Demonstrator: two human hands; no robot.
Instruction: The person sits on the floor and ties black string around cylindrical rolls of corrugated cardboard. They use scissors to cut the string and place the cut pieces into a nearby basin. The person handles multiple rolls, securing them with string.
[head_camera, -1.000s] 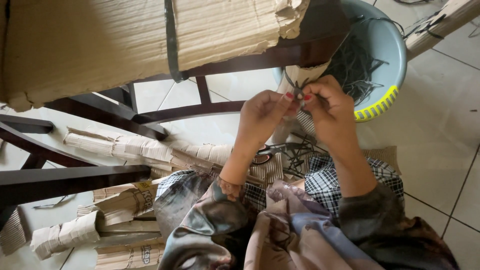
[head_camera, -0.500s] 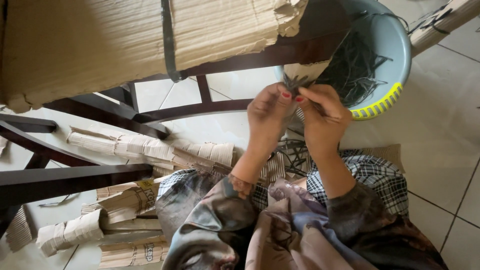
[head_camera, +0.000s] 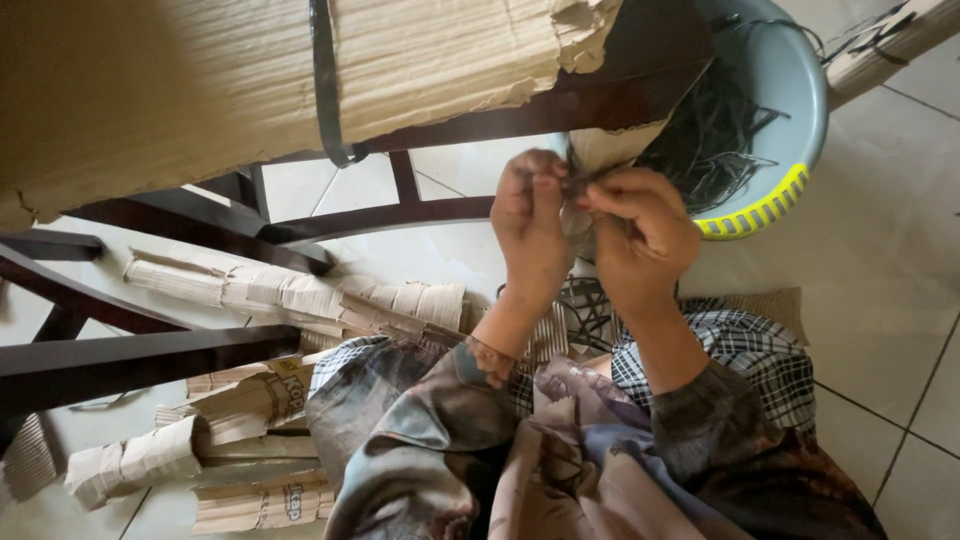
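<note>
My left hand (head_camera: 530, 225) and my right hand (head_camera: 640, 235) are raised together in front of me, fingertips pinched on a thin dark strap piece (head_camera: 577, 188) held between them. Just behind the hands stands an upright rolled cardboard piece (head_camera: 610, 150). A pale blue basin with a yellow rim (head_camera: 790, 110) sits beyond the right hand, filled with tangled dark straps (head_camera: 715, 130). More dark straps (head_camera: 590, 310) lie on my lap below the hands.
A large sheet of corrugated cardboard (head_camera: 200, 90) with a dark band (head_camera: 325, 90) rests on a dark wooden chair frame (head_camera: 150, 350) at the left. Folded cardboard bundles (head_camera: 290, 295) lie on the tiled floor (head_camera: 880, 290). A checked cloth (head_camera: 750, 350) covers my lap.
Both hands have stayed together, shifting slightly as the fingers work the dark strap piece. The view has tilted a little.
</note>
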